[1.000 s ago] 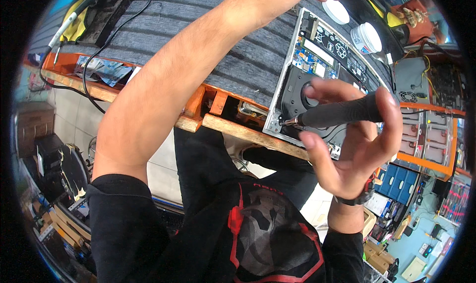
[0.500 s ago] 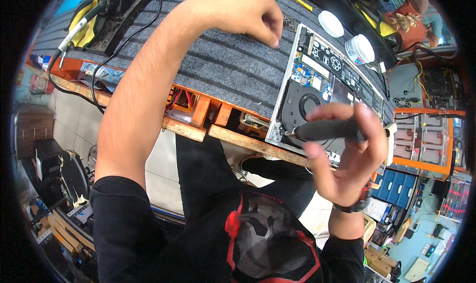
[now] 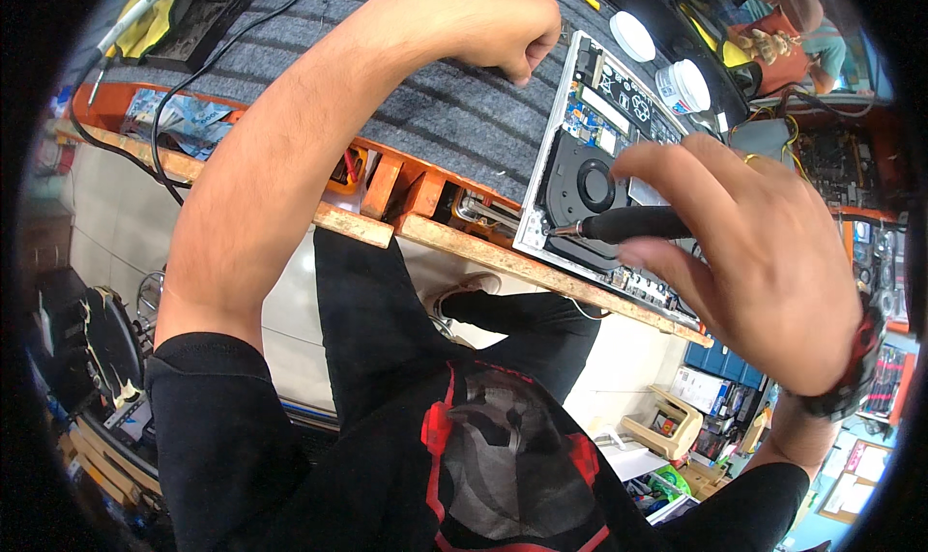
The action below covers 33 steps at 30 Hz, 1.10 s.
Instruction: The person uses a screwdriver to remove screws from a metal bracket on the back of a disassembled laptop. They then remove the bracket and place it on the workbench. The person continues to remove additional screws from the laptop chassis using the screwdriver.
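An opened laptop (image 3: 530, 225) lies on the bench with its insides bare: a black round fan (image 3: 570, 189), a blue circuit board and a dark battery (image 3: 630, 100). My right hand (image 3: 764, 233) grips a black screwdriver (image 3: 633, 225), held nearly level. Its metal tip meets the laptop's near left corner, beside the fan. My left hand (image 3: 522, 38) is curled closed by the laptop's far left edge, resting over the grey mat. Its fingers hide whatever may be inside them.
A ribbed grey mat (image 3: 454, 117) covers the wooden bench. Beyond the laptop stand a white tub (image 3: 682, 86) and its white lid (image 3: 632, 36). A soldering iron (image 3: 135, 11) and black cable lie at the far left. An open drawer gap (image 3: 464, 212) shows below the edge.
My right hand has turned and spread farther right around the handle, its back now showing. The screwdriver tip stays at the same corner. The whole view has shifted slightly.
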Tool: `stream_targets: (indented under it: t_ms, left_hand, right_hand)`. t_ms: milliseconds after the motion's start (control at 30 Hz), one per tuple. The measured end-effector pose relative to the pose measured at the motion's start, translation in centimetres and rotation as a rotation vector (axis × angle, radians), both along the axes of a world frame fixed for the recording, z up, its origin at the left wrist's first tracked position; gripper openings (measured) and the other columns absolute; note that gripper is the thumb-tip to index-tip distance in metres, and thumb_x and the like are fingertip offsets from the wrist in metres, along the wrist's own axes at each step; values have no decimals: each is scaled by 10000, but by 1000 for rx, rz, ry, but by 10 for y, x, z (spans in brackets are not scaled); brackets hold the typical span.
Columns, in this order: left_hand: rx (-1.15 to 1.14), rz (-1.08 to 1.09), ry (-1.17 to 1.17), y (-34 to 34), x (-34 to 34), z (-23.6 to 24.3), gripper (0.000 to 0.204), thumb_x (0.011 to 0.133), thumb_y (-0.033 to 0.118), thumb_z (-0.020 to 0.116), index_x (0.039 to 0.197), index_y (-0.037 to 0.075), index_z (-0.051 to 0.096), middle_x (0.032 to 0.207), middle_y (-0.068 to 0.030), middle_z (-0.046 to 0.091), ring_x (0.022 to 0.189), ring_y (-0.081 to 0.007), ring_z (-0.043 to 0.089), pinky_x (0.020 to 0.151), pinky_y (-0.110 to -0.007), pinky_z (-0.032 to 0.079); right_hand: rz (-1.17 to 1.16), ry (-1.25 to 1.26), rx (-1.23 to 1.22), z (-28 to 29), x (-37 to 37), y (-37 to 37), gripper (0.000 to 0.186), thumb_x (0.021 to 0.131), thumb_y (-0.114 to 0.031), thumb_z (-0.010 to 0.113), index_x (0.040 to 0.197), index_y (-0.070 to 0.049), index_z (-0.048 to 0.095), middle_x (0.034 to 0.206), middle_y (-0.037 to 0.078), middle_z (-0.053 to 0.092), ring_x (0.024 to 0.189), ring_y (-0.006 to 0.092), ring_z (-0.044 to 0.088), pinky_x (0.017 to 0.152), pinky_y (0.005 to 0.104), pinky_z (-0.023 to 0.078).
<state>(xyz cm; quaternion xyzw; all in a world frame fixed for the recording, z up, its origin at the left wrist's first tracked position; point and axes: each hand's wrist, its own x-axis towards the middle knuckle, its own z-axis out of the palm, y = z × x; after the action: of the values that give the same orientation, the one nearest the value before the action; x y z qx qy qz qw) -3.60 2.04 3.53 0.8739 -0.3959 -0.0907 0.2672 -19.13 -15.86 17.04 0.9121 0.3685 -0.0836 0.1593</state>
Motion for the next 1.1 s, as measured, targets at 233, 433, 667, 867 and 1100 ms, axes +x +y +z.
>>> stream_targets:
  t_ms: [233, 433, 667, 867, 1100]
  left_hand:
    - [0, 12, -56, -1, 0, -5, 112, 769, 117, 735, 845, 38, 758, 836, -198, 737, 799, -368, 714, 742, -459, 552]
    - [-59, -5, -85, -3, 7, -3, 125, 762, 120, 723, 851, 37, 753, 845, -201, 737, 811, -372, 712, 747, -457, 553]
    - [-175, -59, -156, -4, 11, -10, 132, 785, 90, 711, 898, 31, 745, 865, -185, 742, 833, -363, 716, 769, -433, 556]
    - [-145, -59, -120, 1, 9, -5, 121, 813, 88, 716, 909, 23, 750, 873, -183, 745, 833, -348, 719, 779, -425, 556]
    - [-145, -34, -117, 1, 3, 3, 124, 821, 92, 728, 913, 11, 751, 872, -189, 744, 829, -346, 717, 782, -424, 556]
  right_hand:
    - [-38, 10, -43, 2, 2, 0, 302, 855, -285, 774, 994, -64, 623, 795, 124, 600, 733, 376, 605, 662, 462, 454]
    - [23, 41, -199, 8, 6, 5, 313, 861, -306, 767, 1033, -78, 639, 798, 118, 612, 722, 365, 601, 655, 453, 448]
    - [37, 42, -115, 7, 6, 7, 231, 886, -235, 745, 1009, -73, 635, 829, 119, 630, 735, 351, 613, 651, 450, 451]
    - [47, 135, 9, 5, 7, 8, 214, 854, -146, 754, 1018, -77, 635, 841, 107, 651, 737, 343, 624, 662, 450, 459]
    - [112, 85, -19, 3, 4, 9, 266, 827, -143, 775, 1046, -56, 653, 827, 105, 635, 730, 334, 621, 648, 442, 454]
